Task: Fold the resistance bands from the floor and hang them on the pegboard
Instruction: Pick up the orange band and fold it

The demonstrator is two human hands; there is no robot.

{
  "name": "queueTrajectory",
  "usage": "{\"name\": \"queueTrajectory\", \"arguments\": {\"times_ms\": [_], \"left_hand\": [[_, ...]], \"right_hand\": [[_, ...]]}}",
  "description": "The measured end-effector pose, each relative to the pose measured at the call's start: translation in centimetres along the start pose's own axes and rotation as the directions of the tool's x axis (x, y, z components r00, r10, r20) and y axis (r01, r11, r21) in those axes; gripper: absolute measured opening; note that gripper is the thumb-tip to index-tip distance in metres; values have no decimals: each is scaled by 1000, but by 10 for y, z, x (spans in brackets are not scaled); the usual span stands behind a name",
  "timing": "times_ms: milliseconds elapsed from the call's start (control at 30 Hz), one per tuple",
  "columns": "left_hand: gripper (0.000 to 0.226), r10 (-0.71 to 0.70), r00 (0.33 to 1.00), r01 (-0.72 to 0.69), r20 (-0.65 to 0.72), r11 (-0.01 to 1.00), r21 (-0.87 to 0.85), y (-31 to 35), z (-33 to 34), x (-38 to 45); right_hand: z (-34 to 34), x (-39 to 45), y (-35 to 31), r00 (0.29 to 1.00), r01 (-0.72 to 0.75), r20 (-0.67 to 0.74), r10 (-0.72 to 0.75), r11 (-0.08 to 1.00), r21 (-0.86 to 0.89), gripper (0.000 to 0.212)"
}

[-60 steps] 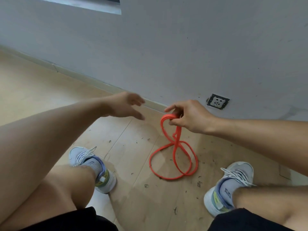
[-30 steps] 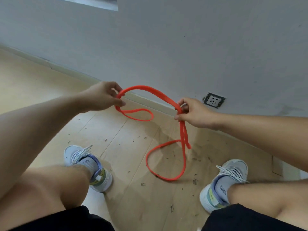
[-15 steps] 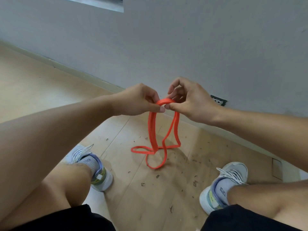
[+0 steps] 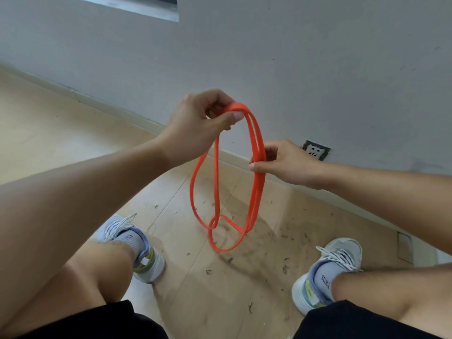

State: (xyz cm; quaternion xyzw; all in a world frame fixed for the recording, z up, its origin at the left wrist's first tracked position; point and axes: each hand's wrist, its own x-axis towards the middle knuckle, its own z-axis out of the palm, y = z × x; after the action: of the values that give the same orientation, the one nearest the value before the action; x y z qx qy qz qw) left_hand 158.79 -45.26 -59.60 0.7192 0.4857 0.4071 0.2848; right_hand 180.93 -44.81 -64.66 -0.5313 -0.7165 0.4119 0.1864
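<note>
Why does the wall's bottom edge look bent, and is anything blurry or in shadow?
Head view: the wide lens bows the skirting board; the orange band, left hand and right hand look sharp; soft light throws a faint shadow on the floor under the band; no glare.

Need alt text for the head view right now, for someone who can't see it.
Both hands hold a thin orange rubber resistance band doubled into hanging loops: left hand pinches the top, right hand grips one side. Below, a wooden floor and a grey wall.
</note>
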Motion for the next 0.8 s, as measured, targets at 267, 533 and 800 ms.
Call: {"name": "queueTrajectory", "arguments": {"times_ms": [267, 533, 800], "left_hand": [[13, -7, 980, 17, -199, 999, 48, 9, -5, 6], [10, -78, 974, 61, -214, 995, -81, 12, -7, 5], [13, -62, 994, 58, -93, 997, -48, 9, -10, 2]], "right_hand": [[-5, 6, -7, 990, 48, -136, -21, 980, 195, 16], [-14, 4, -18, 872, 228, -462, -159, 969, 96, 27], [-25, -3, -36, 780, 311, -571, -254, 951, 1, 32]]}}
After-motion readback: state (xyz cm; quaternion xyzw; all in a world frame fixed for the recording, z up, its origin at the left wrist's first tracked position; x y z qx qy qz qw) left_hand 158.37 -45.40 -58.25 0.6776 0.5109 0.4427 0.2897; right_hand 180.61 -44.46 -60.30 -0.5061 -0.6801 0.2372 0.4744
